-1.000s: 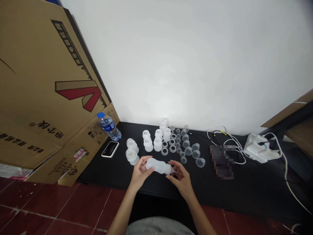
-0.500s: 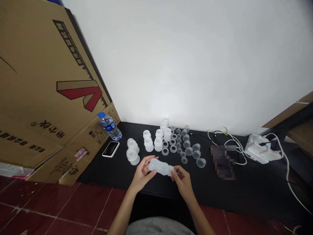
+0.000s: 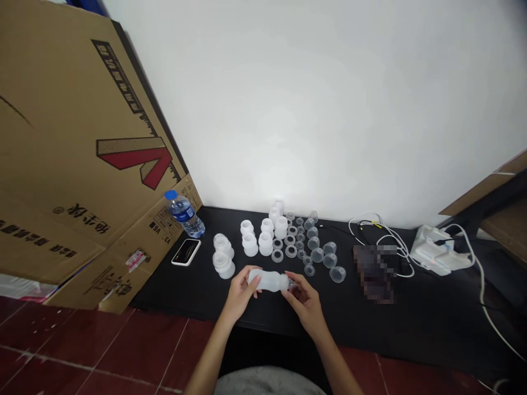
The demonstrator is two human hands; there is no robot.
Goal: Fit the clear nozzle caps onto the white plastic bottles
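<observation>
A translucent white baby bottle (image 3: 267, 280) lies sideways between my hands above the table's front edge. My left hand (image 3: 239, 292) is closed around its base end, thumb on the near side. The fingers of my right hand (image 3: 305, 299) grip the collar at the neck end, where a clear nipple tip shows, partly hidden. Behind the hands stand several white bottles (image 3: 250, 244), with grey-white rings (image 3: 290, 251), small clear nipples (image 3: 309, 270) and clear domed caps (image 3: 337, 274) set out in rows to their right. Two bottles with tops fitted (image 3: 223, 265) stand to the left.
At the left are a white phone-like device (image 3: 186, 252) and a water bottle (image 3: 185, 214) against a large cardboard box (image 3: 82, 164). On the right lie a blurred dark object (image 3: 374, 274), cables and a white power strip (image 3: 438, 249). A white wall rises behind the black table (image 3: 341, 312).
The baby bottle has turned slightly and lies more level. My right hand has shifted its fingers around the collar, and the nipple end shows more.
</observation>
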